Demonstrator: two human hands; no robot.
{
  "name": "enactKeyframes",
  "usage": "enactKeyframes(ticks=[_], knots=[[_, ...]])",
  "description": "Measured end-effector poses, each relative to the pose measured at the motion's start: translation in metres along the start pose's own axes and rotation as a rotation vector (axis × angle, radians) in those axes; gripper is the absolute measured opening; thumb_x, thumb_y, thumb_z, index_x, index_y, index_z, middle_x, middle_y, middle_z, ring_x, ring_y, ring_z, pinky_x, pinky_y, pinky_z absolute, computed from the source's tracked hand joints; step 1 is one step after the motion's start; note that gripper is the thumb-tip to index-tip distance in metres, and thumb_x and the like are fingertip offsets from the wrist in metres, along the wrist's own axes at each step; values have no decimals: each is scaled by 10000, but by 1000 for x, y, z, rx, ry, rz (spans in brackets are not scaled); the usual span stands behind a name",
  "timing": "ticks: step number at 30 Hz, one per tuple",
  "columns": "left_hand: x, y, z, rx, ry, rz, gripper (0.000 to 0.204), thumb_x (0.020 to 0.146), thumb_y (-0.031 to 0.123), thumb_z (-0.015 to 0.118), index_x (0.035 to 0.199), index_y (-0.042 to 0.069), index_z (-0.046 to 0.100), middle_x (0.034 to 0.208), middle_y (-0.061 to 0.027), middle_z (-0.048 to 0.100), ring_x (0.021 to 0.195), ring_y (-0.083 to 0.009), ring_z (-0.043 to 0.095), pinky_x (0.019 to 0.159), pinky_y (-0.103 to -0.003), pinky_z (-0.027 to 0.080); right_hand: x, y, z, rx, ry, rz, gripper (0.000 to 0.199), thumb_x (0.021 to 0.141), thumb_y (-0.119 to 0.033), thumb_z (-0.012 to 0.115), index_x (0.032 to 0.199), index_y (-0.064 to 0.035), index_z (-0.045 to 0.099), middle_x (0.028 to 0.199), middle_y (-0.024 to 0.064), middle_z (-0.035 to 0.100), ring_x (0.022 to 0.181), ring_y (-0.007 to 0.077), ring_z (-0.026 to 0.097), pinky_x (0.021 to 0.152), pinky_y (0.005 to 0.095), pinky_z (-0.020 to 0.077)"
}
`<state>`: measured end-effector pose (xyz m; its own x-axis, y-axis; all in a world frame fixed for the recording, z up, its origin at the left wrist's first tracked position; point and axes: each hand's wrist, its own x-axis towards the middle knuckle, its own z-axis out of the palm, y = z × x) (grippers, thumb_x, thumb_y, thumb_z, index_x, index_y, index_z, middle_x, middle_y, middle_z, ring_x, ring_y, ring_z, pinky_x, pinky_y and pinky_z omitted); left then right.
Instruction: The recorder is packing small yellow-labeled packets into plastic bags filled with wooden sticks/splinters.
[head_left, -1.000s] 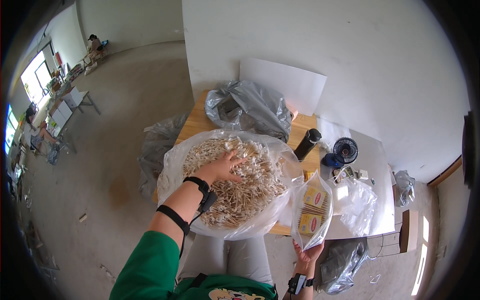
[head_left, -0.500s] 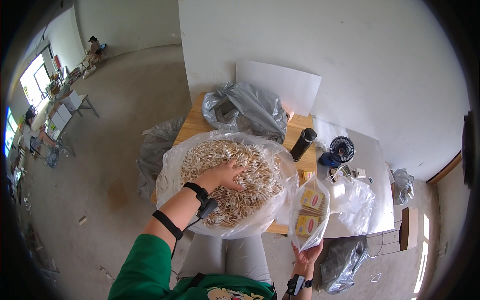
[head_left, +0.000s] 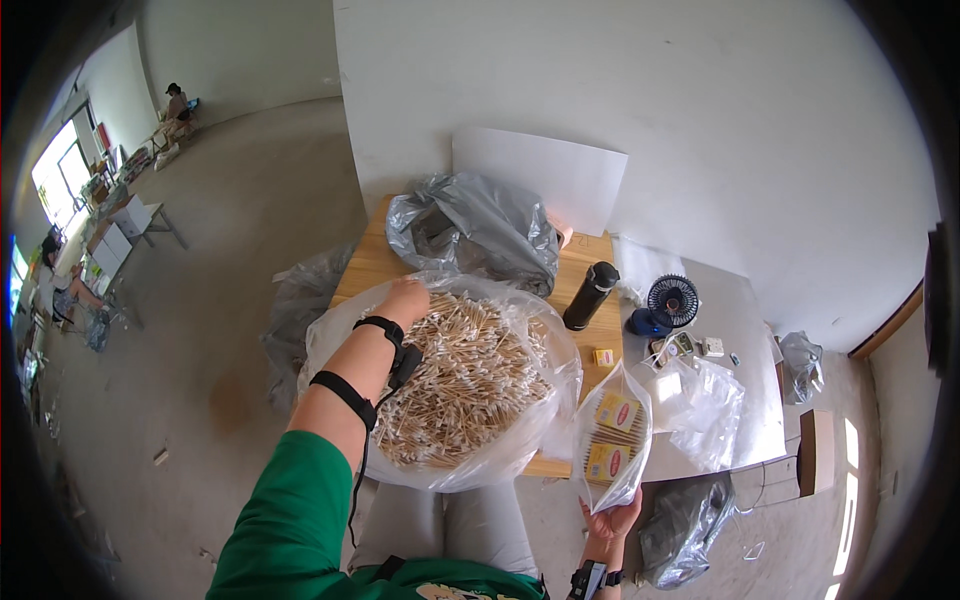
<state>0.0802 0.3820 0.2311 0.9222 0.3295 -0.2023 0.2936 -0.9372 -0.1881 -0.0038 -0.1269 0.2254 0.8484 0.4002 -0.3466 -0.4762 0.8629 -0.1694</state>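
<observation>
I have the big clear bag [head_left: 562, 368] on the wooden surface [head_left: 365, 262], filled with loose cotton swabs [head_left: 470, 385]. The left hand [head_left: 407, 300] is at the far left part of that bag, over the edge of the swabs; its fingers are mostly hidden, so I cannot tell whether they grip any. I see the right hand [head_left: 612, 519], near and right of the big bag, holding the lower end of a small clear bag [head_left: 604, 494] with two yellow-labelled bundles [head_left: 610, 462] inside. Beyond the big bag lies a grey plastic bag [head_left: 490, 225]; a black bottle [head_left: 592, 296] stands to its far right.
</observation>
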Motion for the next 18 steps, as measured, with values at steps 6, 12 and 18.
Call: enactKeyframes(ticks=[6, 12, 18], knots=[[4, -13, -18, -390, 537, -128, 437, 819, 99, 513, 1239, -20, 486, 1260, -121, 515, 1193, -311, 446, 966, -422, 379, 2, -13, -14, -193, -200, 62, 575, 890, -403, 472, 1383, -128, 365, 1391, 119, 408, 1264, 322, 409, 1012, 624, 296], [-27, 5, -36, -330, 715, -59, 413, 810, 156, 575, 1191, 4, 527, 1312, -157, 454, 1177, -335, 448, 957, -449, 367, 7, -15, -24, -133, -174, 26, 581, 892, -389, 465, 1401, -137, 340, 1415, 98, 383, 1292, 281, 386, 1042, 617, 245], [-119, 91, -30, -431, 238, 361, 625, 790, 430, 636, 1334, 189, 445, 1471, -165, 212, 1346, -407, 199, 1022, -643, 200, 3, -13, -21, -126, -218, 56, 581, 890, -382, 470, 1401, -139, 339, 1413, 101, 384, 1288, 292, 390, 1047, 590, 267]])
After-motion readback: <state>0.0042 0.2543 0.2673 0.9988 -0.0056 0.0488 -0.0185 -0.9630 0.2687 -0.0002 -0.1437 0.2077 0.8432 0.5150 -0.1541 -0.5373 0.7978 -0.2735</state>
